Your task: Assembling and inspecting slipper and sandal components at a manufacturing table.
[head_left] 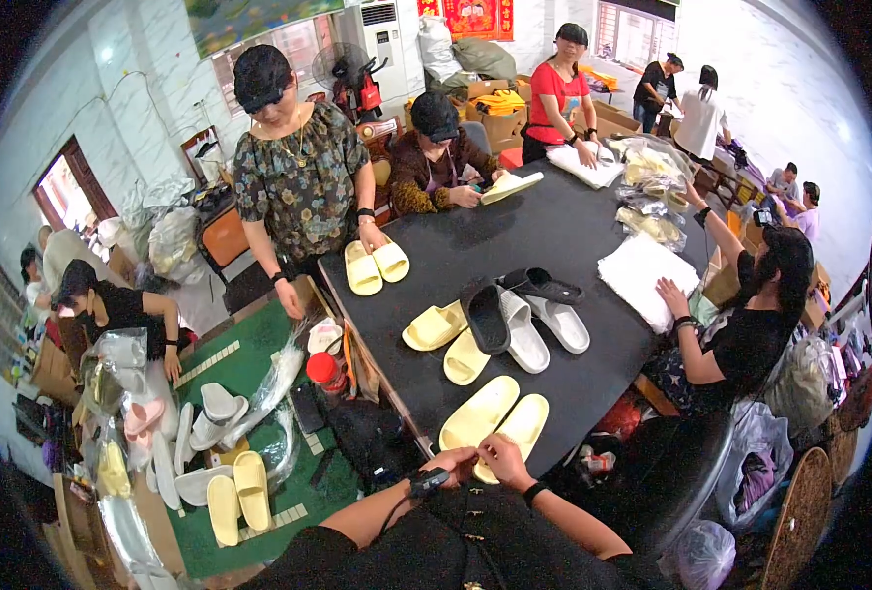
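At the near edge of the black table, my left hand (452,464) and my right hand (504,460) meet, fingertips pinched together. Whatever they pinch, if anything, is too small to make out. Just beyond them lies a pale yellow slipper (477,413), with its mate (525,425) to the right, partly behind my right hand. Farther up the table are another yellow slide pair, including a yellow slide (434,325), then a black slide (486,319), a grey slide (523,334) and more slides overlapping them.
On the left, a green mat (215,359) carries yellow slides (251,490), grey slides and a red-lidded jar (325,371). Co-workers surround the black table (406,265); one touches a yellow slide pair (377,265), another a stack of white bags (649,277). A black chair (672,482) stands at right.
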Demonstrator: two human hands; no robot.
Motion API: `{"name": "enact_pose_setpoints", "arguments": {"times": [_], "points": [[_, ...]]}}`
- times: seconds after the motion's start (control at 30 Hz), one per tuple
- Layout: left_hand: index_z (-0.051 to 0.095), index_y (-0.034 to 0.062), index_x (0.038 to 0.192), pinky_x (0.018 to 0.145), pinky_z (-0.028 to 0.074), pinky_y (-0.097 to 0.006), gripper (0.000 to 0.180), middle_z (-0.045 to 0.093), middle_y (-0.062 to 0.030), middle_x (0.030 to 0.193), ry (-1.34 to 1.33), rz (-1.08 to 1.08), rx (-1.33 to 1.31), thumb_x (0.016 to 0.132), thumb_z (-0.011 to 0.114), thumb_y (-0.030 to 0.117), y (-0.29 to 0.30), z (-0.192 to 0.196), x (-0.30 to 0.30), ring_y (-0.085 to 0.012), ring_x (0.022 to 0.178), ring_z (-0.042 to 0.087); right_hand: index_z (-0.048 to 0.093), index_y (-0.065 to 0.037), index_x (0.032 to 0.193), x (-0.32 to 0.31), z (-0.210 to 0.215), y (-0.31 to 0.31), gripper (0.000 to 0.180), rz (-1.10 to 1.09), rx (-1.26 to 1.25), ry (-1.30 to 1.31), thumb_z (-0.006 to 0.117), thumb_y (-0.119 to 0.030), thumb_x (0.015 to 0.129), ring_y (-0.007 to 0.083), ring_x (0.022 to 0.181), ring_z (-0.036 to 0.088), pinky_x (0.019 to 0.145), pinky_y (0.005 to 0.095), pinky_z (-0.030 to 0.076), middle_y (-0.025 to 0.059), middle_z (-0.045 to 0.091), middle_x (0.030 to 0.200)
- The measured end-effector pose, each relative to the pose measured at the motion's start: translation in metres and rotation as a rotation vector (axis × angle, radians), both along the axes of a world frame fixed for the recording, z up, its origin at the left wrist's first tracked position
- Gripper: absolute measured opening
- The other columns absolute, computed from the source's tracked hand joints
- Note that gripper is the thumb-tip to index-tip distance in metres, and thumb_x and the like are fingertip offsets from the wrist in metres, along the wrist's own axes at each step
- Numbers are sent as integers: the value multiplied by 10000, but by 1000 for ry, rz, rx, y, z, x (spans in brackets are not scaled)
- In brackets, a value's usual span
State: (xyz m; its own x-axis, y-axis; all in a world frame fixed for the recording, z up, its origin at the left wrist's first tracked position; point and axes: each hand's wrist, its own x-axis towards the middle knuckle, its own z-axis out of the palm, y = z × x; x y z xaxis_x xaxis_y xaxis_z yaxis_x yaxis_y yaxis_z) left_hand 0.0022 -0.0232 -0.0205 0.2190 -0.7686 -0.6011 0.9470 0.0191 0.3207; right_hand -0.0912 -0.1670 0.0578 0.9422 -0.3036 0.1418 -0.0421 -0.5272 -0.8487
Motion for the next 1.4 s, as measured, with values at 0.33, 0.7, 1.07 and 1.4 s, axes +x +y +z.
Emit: {"name": "enact_pose_setpoints", "arguments": {"times": [0.33,0.7,1.07,1.4], "points": [[596,82,908,586,431,-207,146,583,28,742,-76,-137,-27,918,552,220,1,30,-1,-86,637,534,580,-20,828,-1,-6,0,110,14,-58,4,650,-94,788,238,667,592,601,326,481,115,592,761],[604,73,925,609,457,-214,130,611,12,799,-123,-196,28,923,538,186,9,69,4,-90,685,564,583,-4,843,0,-10,-1,118,-17,-62,39,641,-98,799,219,667,606,609,314,487,112,605,754],[604,59,942,628,470,-210,120,612,6,809,13,-24,-49,912,555,165,-1,4,1,-88,697,566,585,-10,858,0,-8,-1,130,-4,-56,68,647,-111,806,216,679,615,623,311,494,117,614,766],[607,85,941,600,426,-212,157,593,25,780,-129,-199,62,913,559,232,7,82,1,-82,664,530,582,-3,868,-1,-6,-2,130,-9,-28,82,640,-104,809,220,689,620,627,312,495,123,617,777]]}}
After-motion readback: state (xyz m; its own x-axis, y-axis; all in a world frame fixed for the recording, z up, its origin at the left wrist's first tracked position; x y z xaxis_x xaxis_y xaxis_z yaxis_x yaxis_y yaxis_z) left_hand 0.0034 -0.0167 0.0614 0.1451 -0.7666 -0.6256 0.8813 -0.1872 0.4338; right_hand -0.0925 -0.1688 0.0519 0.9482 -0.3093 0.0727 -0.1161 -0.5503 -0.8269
